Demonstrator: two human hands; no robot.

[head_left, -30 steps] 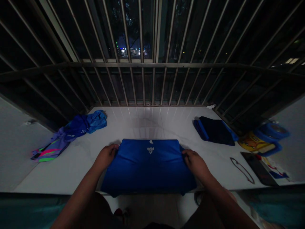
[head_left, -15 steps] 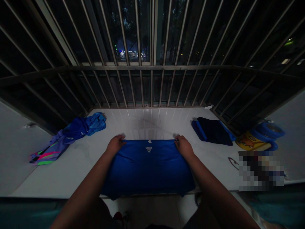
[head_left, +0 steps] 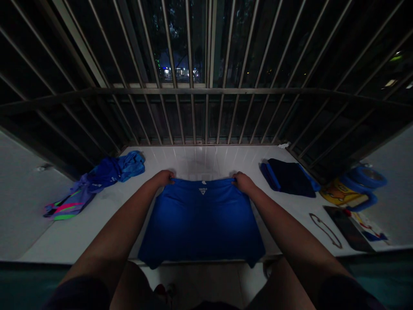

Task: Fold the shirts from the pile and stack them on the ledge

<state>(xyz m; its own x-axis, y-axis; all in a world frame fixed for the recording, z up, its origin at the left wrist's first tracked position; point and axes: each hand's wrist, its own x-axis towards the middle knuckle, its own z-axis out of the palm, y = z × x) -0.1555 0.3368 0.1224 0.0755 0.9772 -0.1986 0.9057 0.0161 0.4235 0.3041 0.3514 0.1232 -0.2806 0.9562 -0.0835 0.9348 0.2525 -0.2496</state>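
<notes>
A blue shirt [head_left: 203, 224] with a small pale logo near its far edge is spread across the ledge, its near edge hanging at the front. My left hand [head_left: 165, 177] pinches the shirt's far left corner. At the far right corner, my right hand [head_left: 242, 181] grips the fabric the same way. The far edge is drawn straight between the two hands. Fingertips of both hands are partly hidden by the dim light.
Crumpled blue and purple clothes [head_left: 100, 176] lie at left on the white ledge [head_left: 206, 161]. Folded dark clothes [head_left: 288, 177] sit at right, near a yellow-and-blue container [head_left: 348, 191], a thin cord loop [head_left: 325, 230] and a dark flat item [head_left: 350, 228]. Metal bars [head_left: 206, 116] close the back.
Both hands have moved farther forward and slightly closer together, drawing the shirt's far edge toward the window bars. The other clothes have stayed in place.
</notes>
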